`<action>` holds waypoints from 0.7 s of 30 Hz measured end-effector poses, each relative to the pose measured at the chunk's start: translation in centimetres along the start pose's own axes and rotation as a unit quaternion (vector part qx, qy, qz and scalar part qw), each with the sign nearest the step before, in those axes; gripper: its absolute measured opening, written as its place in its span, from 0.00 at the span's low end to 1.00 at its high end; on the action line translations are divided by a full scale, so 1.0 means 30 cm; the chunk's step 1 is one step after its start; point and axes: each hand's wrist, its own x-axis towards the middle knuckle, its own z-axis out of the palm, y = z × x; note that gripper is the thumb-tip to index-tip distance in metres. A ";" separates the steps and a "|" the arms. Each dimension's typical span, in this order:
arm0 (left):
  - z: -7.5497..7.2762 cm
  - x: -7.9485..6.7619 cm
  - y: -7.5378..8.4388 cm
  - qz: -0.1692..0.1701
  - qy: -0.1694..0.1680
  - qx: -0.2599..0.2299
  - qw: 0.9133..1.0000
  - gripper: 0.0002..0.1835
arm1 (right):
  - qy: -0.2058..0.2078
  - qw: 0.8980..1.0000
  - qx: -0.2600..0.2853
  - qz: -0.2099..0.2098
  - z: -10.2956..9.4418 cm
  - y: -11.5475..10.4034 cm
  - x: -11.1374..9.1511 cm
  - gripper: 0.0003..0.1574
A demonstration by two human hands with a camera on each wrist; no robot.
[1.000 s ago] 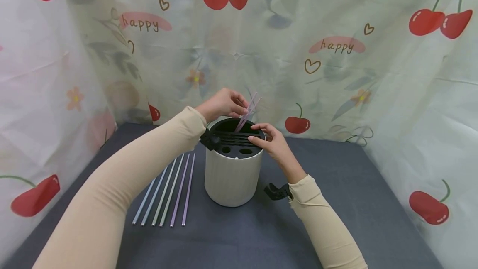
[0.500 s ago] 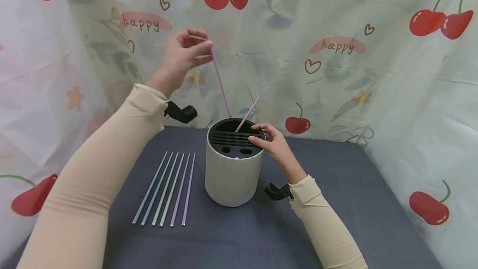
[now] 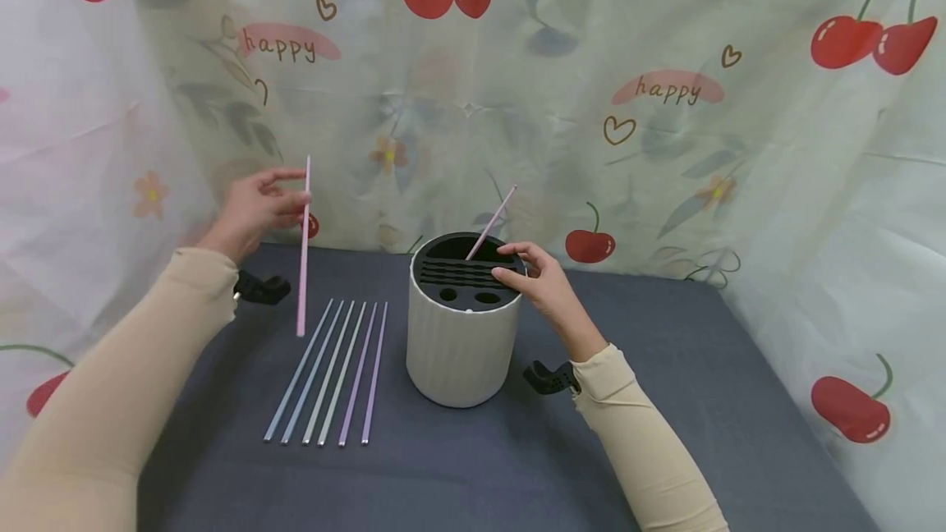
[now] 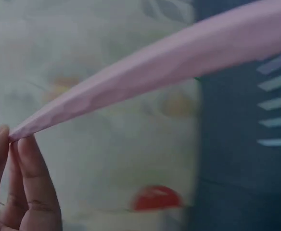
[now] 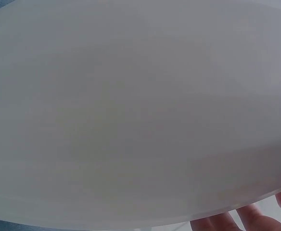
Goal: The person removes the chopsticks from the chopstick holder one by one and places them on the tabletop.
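Observation:
In the head view my left hand (image 3: pixel 254 208) pinches a pink chopstick (image 3: pixel 304 269) near its upper part. The chopstick hangs almost upright, left of the holder and over the back of the table. The left wrist view shows its thin end between my thumb and fingertips (image 4: pixel 32 159). A white, ridged cylindrical utensil holder (image 3: pixel 461 360) with a black slotted top stands at centre. Another pink chopstick (image 3: pixel 493 220) leans out of its large rear opening. My right hand (image 3: pixel 543 282) grips the holder's right rim, thumb and index finger over the top.
Several chopsticks lie side by side left of the holder: blue (image 3: pixel 299 368), pale green (image 3: pixel 325 372) and purple (image 3: pixel 375 372). They rest on a dark grey cloth (image 3: pixel 473 466). Behind and at both sides hangs a cherry-print curtain (image 3: pixel 502 72).
My left hand has lifted one of the two pink chopsticks out of the holder and carried it left, then lower. The right hand has stayed on the rim.

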 end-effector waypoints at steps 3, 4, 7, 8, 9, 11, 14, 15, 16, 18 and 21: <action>-0.057 -0.014 -0.172 -0.049 -0.021 0.080 0.995 0.29 | 0.002 1.000 -0.002 -0.002 0.000 0.000 0.001 0.26; -0.071 -0.020 -0.223 -0.073 -0.027 0.101 0.992 0.30 | 0.003 1.000 -0.003 -0.004 0.001 0.000 0.000 0.26; -0.097 -0.044 -0.349 -0.144 -0.041 0.174 0.973 0.30 | 0.006 1.000 -0.007 -0.009 0.003 -0.003 -0.003 0.25; -0.103 -0.052 -0.382 -0.163 -0.048 0.190 0.967 0.29 | 0.007 1.000 -0.008 -0.010 0.004 -0.004 -0.004 0.25; -0.106 -0.058 -0.411 -0.179 -0.050 0.203 0.961 0.29 | 0.007 1.000 -0.008 -0.011 0.004 -0.005 -0.005 0.25; -0.108 -0.072 -0.454 -0.200 -0.056 0.225 0.952 0.28 | 0.007 1.000 -0.007 -0.012 0.004 -0.007 -0.007 0.25; -0.099 -0.086 -0.494 -0.207 -0.064 0.246 0.945 0.26 | 0.008 1.000 -0.007 -0.011 0.004 -0.007 -0.007 0.24; -0.095 -0.088 -0.502 -0.209 -0.066 0.249 0.943 0.25 | 0.008 1.000 -0.007 -0.010 0.003 -0.006 -0.007 0.24; -0.091 -0.090 -0.508 -0.211 -0.069 0.250 0.942 0.25 | 0.009 1.000 -0.008 -0.009 0.003 -0.007 -0.007 0.24; -0.084 -0.088 -0.517 -0.216 -0.071 0.252 0.941 0.24 | 0.010 1.000 -0.009 -0.009 0.004 -0.008 -0.006 0.25; -0.081 -0.077 -0.529 -0.227 -0.071 0.253 0.938 0.24 | 0.012 1.000 -0.013 -0.011 0.005 -0.010 -0.006 0.25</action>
